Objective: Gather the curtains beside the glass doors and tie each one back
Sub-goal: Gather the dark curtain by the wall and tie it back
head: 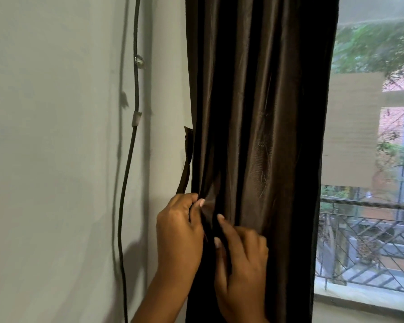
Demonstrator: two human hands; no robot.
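While I stand facing the corner, pale wall [56,159] fills the left w/ a dark cable [135,89] running down it, held by a small clip [136,118]. Next over, a brown tie-back strip [186,159] hangs along the curtain's left edge, its lower end dropping to my left hand [179,234]. That hand sits at the curtain's left edge, thumb and fingers curled, pinching a fold of fabric; whether the strip's end is in the same pinch I can't tell. Just right of it, nearly touching, my right hand [240,259] is on the front of the dark brown curtain [254,113], fingers bent and pinching another pleat, index tip pointing up-left. Curtain hangs in loose vertical folds, bunched a bit where both hands pull, not tied yet. Right of the curtain: glass door [364,136], balcony railing [364,241] and trees outside.
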